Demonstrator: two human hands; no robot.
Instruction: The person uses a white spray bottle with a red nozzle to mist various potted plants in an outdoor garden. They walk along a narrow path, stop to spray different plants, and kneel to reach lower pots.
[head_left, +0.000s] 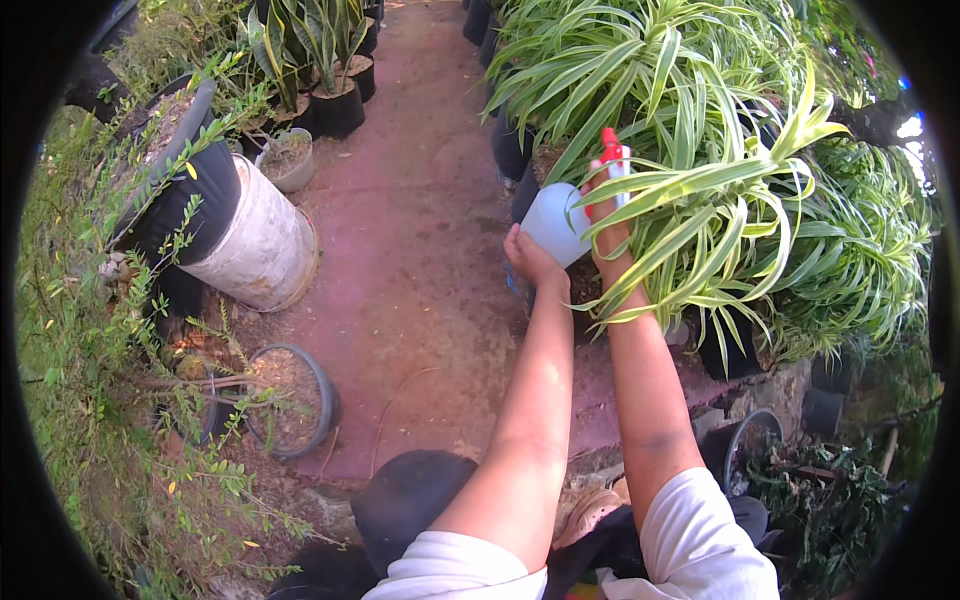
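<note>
A translucent white spray bottle (556, 223) is tilted between my two hands, beside the striped plants on the right. My left hand (534, 255) cups its rounded bottom from below. Around the neck and the red-and-white trigger head (616, 161) closes my right hand (606, 217), with the red nozzle pointing away from me. Long green-and-yellow leaves of a variegated plant (697, 217) hang over my right wrist and hide part of that hand. Whether a finger presses the trigger cannot be seen.
A reddish paved path (420, 225) runs ahead. On its left stand a whitish bucket (255, 240) under a black grow bag, a round pot (292, 401) of soil, and snake plants (322, 45). Thin leafy branches (202, 412) reach in from the left. Black planting bags (512, 146) line the right.
</note>
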